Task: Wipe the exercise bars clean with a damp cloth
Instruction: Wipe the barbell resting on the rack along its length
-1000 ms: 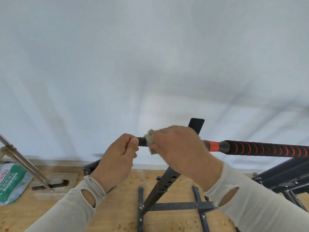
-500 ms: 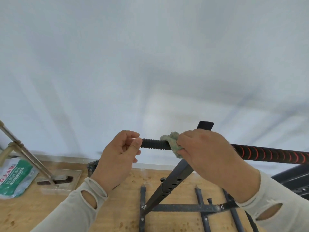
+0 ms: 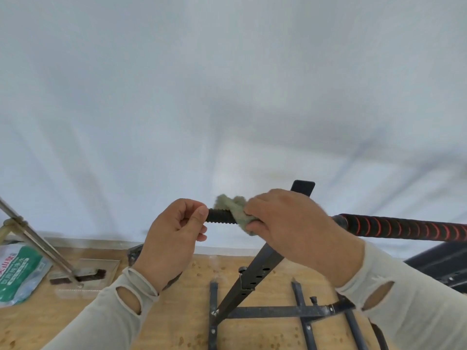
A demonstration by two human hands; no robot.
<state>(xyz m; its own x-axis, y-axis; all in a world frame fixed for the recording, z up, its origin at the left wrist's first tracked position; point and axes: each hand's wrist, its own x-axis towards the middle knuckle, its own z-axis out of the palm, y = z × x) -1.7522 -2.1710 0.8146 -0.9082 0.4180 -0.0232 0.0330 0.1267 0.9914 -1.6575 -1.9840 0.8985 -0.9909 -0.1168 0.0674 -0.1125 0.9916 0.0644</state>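
At frame centre, our left hand (image 3: 174, 238) clenches the end of the bar (image 3: 401, 227) while our right hand (image 3: 290, 228) wraps the cloth (image 3: 233, 207) round it. We should squeeze firmly and twist along the ridges. Both wrists are raised, knuckles toward us.

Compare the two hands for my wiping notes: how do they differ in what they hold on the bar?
The left hand grips the bare end of the black ribbed exercise bar; the right hand presses a wadded grey-green cloth around it. The left sits at the bar's tip; the right sits further along, toward the red-striped grip. Both curl round the same bar and wear pale sleeves with thumb holes.
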